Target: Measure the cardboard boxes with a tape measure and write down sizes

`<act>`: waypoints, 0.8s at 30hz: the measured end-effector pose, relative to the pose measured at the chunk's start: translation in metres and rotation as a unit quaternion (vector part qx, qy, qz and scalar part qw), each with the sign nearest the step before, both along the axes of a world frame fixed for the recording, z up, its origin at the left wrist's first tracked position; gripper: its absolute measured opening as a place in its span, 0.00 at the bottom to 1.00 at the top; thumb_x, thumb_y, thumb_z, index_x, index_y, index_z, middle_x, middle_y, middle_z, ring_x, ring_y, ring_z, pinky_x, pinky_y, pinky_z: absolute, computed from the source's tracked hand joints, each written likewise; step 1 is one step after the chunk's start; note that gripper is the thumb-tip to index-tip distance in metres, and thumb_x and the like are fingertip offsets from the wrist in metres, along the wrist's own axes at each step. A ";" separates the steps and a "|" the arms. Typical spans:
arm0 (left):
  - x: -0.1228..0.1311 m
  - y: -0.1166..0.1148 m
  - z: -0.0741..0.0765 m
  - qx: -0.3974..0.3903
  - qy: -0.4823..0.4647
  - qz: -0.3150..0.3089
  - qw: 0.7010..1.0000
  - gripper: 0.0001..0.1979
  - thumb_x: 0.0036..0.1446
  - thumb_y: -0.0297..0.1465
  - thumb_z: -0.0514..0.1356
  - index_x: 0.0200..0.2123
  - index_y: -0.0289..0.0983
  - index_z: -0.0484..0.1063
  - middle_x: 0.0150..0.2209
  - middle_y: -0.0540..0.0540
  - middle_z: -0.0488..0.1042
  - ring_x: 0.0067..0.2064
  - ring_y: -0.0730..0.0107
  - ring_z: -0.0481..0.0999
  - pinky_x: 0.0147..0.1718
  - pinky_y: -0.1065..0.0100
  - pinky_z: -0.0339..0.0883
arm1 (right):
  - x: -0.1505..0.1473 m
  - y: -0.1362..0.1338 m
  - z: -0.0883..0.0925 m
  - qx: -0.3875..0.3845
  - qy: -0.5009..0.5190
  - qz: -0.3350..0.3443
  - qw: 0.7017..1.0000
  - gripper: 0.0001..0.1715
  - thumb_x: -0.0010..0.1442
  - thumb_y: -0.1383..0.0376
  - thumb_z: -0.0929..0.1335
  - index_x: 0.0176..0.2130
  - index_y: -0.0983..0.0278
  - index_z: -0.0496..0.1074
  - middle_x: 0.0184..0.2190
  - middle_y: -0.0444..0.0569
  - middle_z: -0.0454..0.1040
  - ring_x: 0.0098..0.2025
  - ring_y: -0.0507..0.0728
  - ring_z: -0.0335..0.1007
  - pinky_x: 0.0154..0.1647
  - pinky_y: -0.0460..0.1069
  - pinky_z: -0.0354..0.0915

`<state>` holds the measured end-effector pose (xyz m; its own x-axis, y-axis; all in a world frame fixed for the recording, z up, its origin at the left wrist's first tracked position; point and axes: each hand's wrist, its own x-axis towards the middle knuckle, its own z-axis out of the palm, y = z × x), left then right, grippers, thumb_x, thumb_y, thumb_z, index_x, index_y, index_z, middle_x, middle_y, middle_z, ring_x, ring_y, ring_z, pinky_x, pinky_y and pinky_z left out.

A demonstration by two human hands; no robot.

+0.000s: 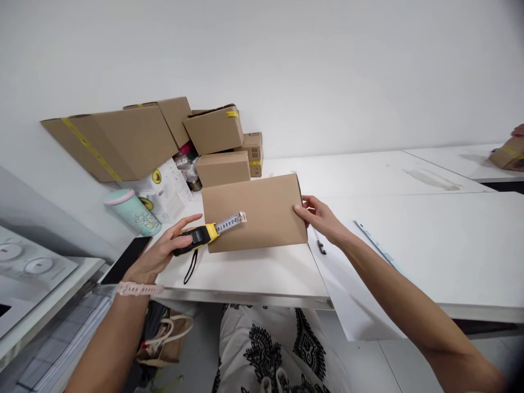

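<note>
My left hand (166,248) grips a yellow and black tape measure (198,237), its thumb on the body and a black wrist strap hanging below. A short length of numbered blade (229,222) sticks out, its metal end hook over the front of a brown cardboard box (262,210); whether it touches the cardboard I cannot tell. My right hand (317,215) holds this box at its right end, thumb on the front face and fingers behind. The box is tilted towards me above the white table (254,278).
Several cardboard boxes (123,142) are stacked at the back left, near a mint tumbler (135,213) and a white avocado-print carton (167,188). Right of the box lie paper (352,289), a black pen (320,246) and a ruler (379,245). Another person's hand (518,130) touches a box far right.
</note>
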<state>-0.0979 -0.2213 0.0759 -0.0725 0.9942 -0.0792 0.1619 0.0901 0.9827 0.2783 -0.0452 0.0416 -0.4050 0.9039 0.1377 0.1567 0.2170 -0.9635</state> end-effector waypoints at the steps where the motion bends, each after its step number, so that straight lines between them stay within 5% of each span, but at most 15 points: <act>1: 0.000 0.001 0.008 -0.012 0.005 0.002 1.000 0.41 0.48 0.46 0.68 0.65 0.44 0.63 0.53 0.42 0.79 0.55 0.45 0.76 0.56 0.55 0.67 | 0.000 0.000 0.004 -0.011 0.002 -0.004 1.000 0.34 0.58 0.46 0.70 0.57 0.60 0.67 0.39 0.50 0.70 0.37 0.57 0.70 0.29 0.50 0.68; 6: -0.001 0.022 0.043 -0.048 0.090 0.014 0.995 0.39 0.44 0.49 0.68 0.60 0.42 0.70 0.53 0.42 0.79 0.53 0.46 0.77 0.48 0.60 0.73 | -0.007 0.011 0.005 -0.059 -0.052 -0.055 0.995 0.34 0.59 0.48 0.69 0.57 0.64 0.66 0.39 0.53 0.72 0.33 0.58 0.70 0.25 0.52 0.67; 10: -0.004 0.044 0.070 -0.034 0.183 0.009 0.982 0.36 0.45 0.49 0.69 0.57 0.43 0.72 0.52 0.44 0.78 0.53 0.50 0.77 0.45 0.65 0.74 | -0.016 0.015 0.018 0.129 -0.097 -0.126 0.979 0.30 0.60 0.52 0.68 0.58 0.61 0.67 0.43 0.53 0.75 0.38 0.61 0.71 0.40 0.58 0.70; 12: -0.001 0.055 0.083 -0.027 0.206 -0.004 0.978 0.34 0.46 0.50 0.69 0.55 0.43 0.73 0.52 0.45 0.78 0.53 0.52 0.77 0.43 0.67 0.73 | -0.025 0.009 0.034 0.204 -0.054 -0.087 0.974 0.25 0.63 0.53 0.66 0.56 0.59 0.70 0.48 0.53 0.75 0.45 0.62 0.71 0.49 0.60 0.68; 15: 0.009 0.074 0.096 -0.027 0.219 -0.020 0.975 0.32 0.46 0.51 0.68 0.52 0.42 0.75 0.50 0.44 0.79 0.52 0.53 0.77 0.41 0.66 0.73 | -0.045 -0.002 0.059 0.189 0.006 0.050 0.981 0.24 0.65 0.51 0.64 0.56 0.58 0.71 0.53 0.52 0.74 0.54 0.60 0.69 0.57 0.58 0.64; 18: 0.021 0.090 0.098 -0.033 0.209 -0.030 0.977 0.31 0.45 0.50 0.70 0.50 0.41 0.76 0.48 0.43 0.80 0.49 0.52 0.79 0.40 0.64 0.73 | -0.067 -0.007 0.068 0.127 0.026 0.125 0.984 0.26 0.63 0.48 0.67 0.55 0.57 0.73 0.48 0.50 0.76 0.49 0.58 0.70 0.54 0.56 0.65; 24: 0.022 0.093 0.079 -0.053 0.191 -0.050 0.979 0.29 0.45 0.51 0.69 0.48 0.42 0.78 0.46 0.45 0.81 0.45 0.56 0.79 0.36 0.66 0.72 | -0.070 0.023 0.055 0.034 0.115 0.136 0.983 0.19 0.54 0.48 0.73 0.33 0.61 0.79 0.31 0.46 0.75 0.34 0.53 0.66 0.43 0.52 0.65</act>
<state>-0.0763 -0.1283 0.1547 -0.0205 0.9857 -0.1673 0.5291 0.1527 0.8347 0.2084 -0.0227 0.0969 -0.5809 0.7527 0.3099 -0.1361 0.2855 -0.9486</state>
